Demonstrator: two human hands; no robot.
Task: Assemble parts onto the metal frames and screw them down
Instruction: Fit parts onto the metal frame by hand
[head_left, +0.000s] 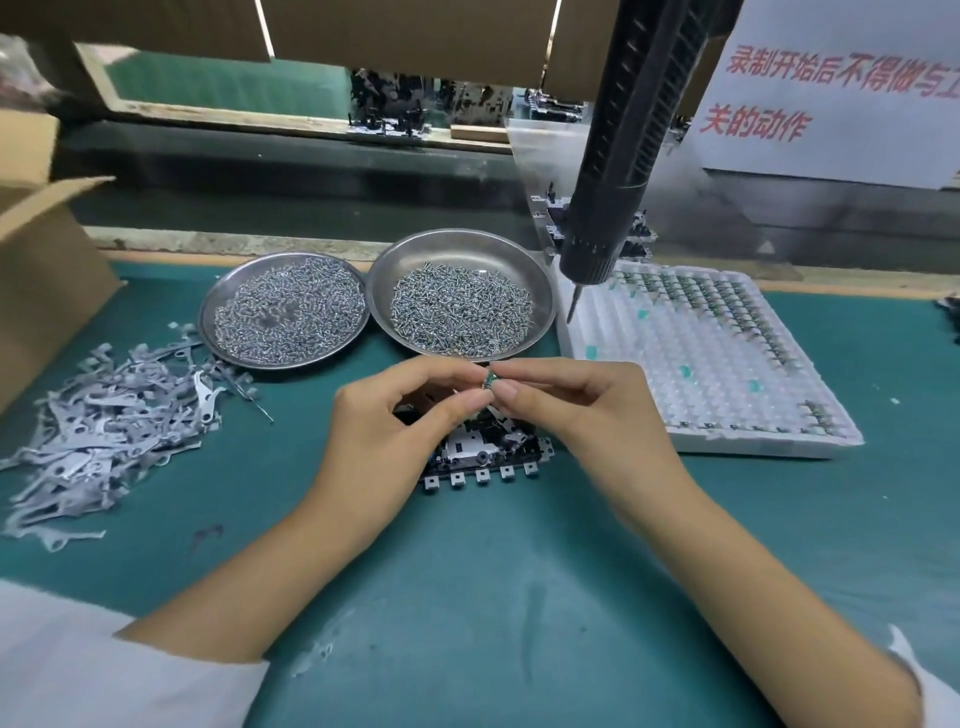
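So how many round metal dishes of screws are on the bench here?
2: one shallow round steel dish at left beside the grey lever pile, the other steel dish touching it on the right, next to the white plastic tray.

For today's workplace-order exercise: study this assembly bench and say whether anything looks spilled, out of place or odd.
Mostly orderly. The grey metal levers lie in a loose tangled heap on the mat, unlike the screws kept in two steel dishes. A few stray bits lie beside the white tray. The mat is scuffed. Nothing looks broken.

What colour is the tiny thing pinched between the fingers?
Green, with a darker edge: the small part shows best in the head view, above the metal frame.
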